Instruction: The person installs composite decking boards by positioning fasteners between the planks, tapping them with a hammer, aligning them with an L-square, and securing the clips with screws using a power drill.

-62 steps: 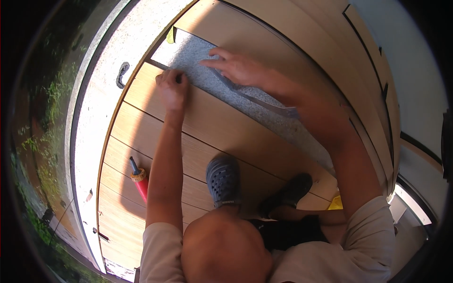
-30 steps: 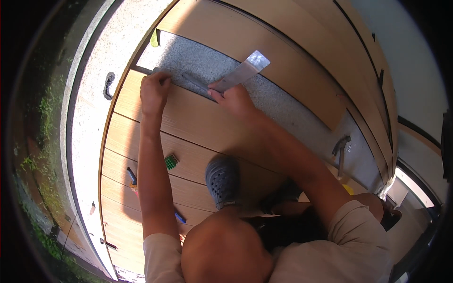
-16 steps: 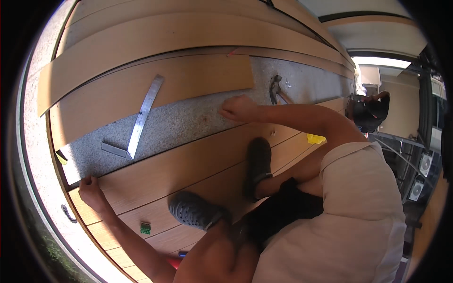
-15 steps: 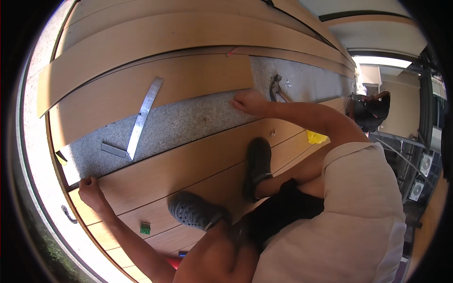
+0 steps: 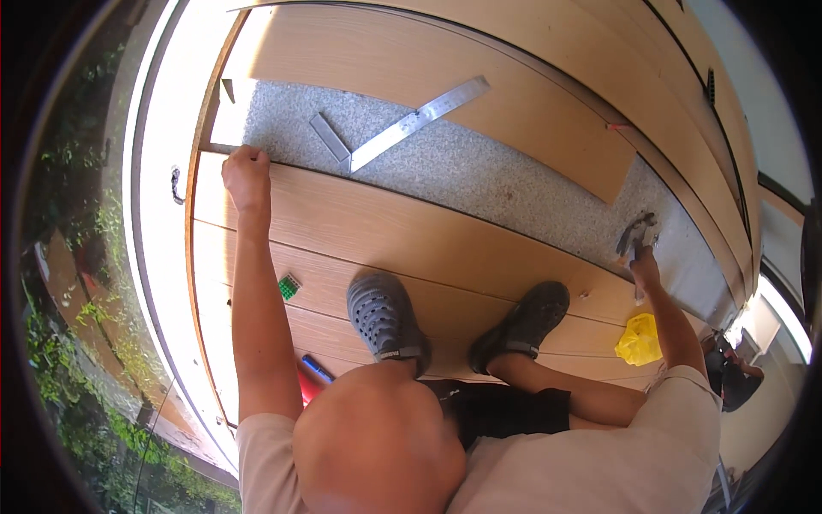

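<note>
My left hand (image 5: 247, 182) is closed at the left end of the nearest wood-look floor plank (image 5: 385, 224), its knuckles by the plank's far edge; what its fingers hold, if anything, is hidden. Over to the right, my right hand (image 5: 646, 269) grips a hammer (image 5: 635, 233) by the handle, the dark head lying over the bare grey floor (image 5: 514, 173). A metal try square (image 5: 419, 124) rests between my hands, partly on that grey strip and partly on a loose plank (image 5: 548, 128) beyond it.
My dark clogs (image 5: 387, 319) stand on laid planks. Nearby are a small green block (image 5: 289, 286), a blue pen-like stick (image 5: 318, 368), a red object (image 5: 310, 387) and a yellow plastic bag (image 5: 639, 339). A bright ledge (image 5: 158, 214) borders the left side; more long boards (image 5: 582, 60) lie beyond.
My right hand has moved right from the grey strip's middle and taken hold of the hammer handle. My left hand stays at the plank's end. The view has turned left.
</note>
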Tool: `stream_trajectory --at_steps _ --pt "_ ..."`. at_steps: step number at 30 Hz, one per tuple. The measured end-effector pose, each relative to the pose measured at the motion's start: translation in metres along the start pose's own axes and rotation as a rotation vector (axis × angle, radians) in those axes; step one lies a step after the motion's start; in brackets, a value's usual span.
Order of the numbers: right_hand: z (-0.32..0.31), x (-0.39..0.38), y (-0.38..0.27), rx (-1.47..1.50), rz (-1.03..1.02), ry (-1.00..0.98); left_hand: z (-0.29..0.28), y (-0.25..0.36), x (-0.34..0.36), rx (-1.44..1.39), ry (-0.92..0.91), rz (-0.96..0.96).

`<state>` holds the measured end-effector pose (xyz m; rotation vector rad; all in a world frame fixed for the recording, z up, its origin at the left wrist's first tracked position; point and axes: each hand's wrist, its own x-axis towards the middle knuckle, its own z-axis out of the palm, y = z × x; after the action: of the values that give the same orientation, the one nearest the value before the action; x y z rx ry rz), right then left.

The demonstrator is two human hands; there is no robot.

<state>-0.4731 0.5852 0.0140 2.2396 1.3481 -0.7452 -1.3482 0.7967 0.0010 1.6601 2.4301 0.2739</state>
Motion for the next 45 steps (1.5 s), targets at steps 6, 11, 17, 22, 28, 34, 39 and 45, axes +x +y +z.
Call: stream_trajectory --at_steps 6,11,17,22,28,34,39,45 --pt "-0.059 -0.029 -0.035 -0.157 -0.051 0.041 0.003 -0.012 -0.006 0.009 0.131 0.064" --pt "-0.108 -0.071 -0.053 -0.088 -0.13 0.14 0.004 0.003 -0.005 -0.184 -0.013 -0.099" --pt "-0.136 -0.134 -0.223 0.441 -0.14 -0.165 0.0 0.0 -0.037 -0.153 0.225 0.036" --pt "-0.134 -0.157 -0.398 0.784 -0.448 -0.439 -0.001 0.016 -0.099 -0.222 0.249 0.475" --pt "-0.074 -0.147 -0.589 0.454 -0.821 -0.418 0.004 0.02 -0.118 -0.228 0.108 0.554" --pt "-0.029 -0.144 -0.675 0.418 -1.071 -0.251 0.008 0.023 -0.122 -0.313 0.124 0.527" --pt "-0.017 -0.149 -0.697 0.36 -1.156 -0.119 0.006 0.021 -0.123 -0.36 0.131 0.506" --pt "-0.004 -0.136 -0.7 0.317 -1.202 -0.087 0.007 0.021 -0.122 -0.395 0.138 0.499"
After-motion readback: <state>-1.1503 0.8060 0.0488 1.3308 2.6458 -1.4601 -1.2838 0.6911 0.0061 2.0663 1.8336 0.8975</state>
